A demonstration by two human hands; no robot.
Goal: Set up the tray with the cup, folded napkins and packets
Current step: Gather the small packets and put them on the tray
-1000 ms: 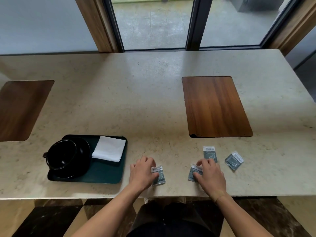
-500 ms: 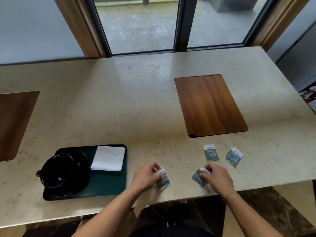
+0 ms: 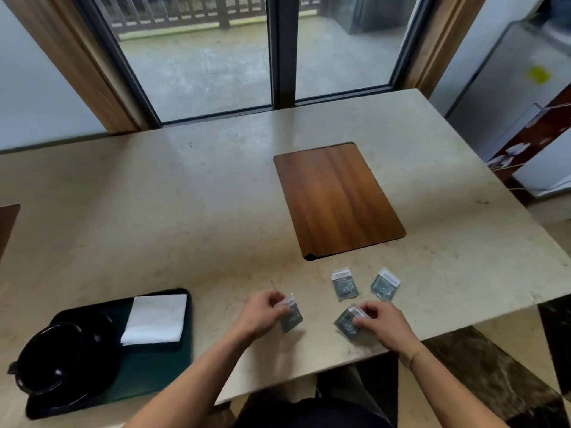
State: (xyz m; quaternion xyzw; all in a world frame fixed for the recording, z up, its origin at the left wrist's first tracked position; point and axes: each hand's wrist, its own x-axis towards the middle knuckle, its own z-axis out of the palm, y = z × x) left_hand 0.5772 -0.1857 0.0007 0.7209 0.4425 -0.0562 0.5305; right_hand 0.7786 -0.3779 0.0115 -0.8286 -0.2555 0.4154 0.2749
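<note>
Pinching packets | left hand [image 3: 262, 313] grip holds left packet [image 3: 292, 316] | right hand [image 3: 383, 325] grip holds right packet [image 3: 347, 322]

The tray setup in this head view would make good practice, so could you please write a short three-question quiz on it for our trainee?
1. How many packets are on the table in all, counting any that are held?
2. True or false: the napkin is already on the tray.
3. Which hand holds the packet nearer the tray: A) left, B) right?

Key
1. Four: one in the left hand, one in the right hand, and two loose packets lying below the wooden board.
2. True; it lies beside the black cup.
3. A.
</note>
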